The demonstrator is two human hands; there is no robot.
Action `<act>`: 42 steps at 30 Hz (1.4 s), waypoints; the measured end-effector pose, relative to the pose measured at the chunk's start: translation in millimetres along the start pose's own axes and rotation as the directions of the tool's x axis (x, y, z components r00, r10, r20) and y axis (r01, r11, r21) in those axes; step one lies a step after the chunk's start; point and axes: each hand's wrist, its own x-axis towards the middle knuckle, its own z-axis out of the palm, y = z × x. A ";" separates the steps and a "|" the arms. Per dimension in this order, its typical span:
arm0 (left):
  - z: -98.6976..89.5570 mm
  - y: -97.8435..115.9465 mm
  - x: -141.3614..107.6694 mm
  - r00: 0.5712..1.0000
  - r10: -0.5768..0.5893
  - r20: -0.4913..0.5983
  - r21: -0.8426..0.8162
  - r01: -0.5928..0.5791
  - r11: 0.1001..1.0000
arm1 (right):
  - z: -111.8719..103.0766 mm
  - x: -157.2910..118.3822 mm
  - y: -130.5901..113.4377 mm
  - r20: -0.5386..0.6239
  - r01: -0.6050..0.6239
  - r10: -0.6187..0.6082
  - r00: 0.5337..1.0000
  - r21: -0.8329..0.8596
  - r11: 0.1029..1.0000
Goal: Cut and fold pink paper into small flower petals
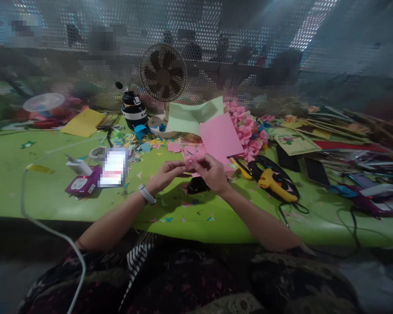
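Note:
Above the green table, my left hand [169, 173] and my right hand [212, 173] meet at a small piece of pink paper [191, 162]. Both hands are closed, pinching it between their fingertips; its exact shape is partly hidden by the fingers. Under my right hand lies a black object [196, 185], too covered to name. Just beyond the hands rests a large sheet of pink paper [221, 136], with a pale green sheet [195, 114] behind it. Many folded pink paper flowers [247, 126] are heaped to its right.
A yellow glue gun [277, 186] lies on a black tray at right, near phones [315, 171]. On the left are a lit phone [113, 168] and a purple power strip [81, 185]. A fan [163, 73] and black bottle [134, 110] stand behind. Paper scraps litter the green table [144, 205].

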 end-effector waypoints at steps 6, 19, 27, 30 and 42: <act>0.3 -3.9 2.1 1.000 0.012 0.013 0.043 -0.013 0.999 | 0.2 0.1 2.2 0.000 0.012 -0.012 1.000 -0.011 1.000; 1.6 -2.7 2.6 1.000 0.004 0.020 0.036 -0.004 0.999 | -2.3 1.5 2.8 0.000 0.047 -0.047 0.999 -0.091 0.995; 4.7 3.1 1.1 1.000 -0.010 0.010 0.045 0.009 0.999 | -7.0 5.9 1.1 -0.020 -0.039 0.039 0.999 0.012 0.999; 4.3 2.5 0.8 0.999 -0.029 0.041 0.036 0.027 0.999 | -8.1 6.8 2.3 0.070 -0.026 0.028 0.997 -0.031 0.999; 0.8 2.4 1.4 0.989 -0.111 0.102 0.099 0.101 0.990 | -1.7 0.5 2.7 0.031 0.161 -0.158 0.987 -0.194 0.968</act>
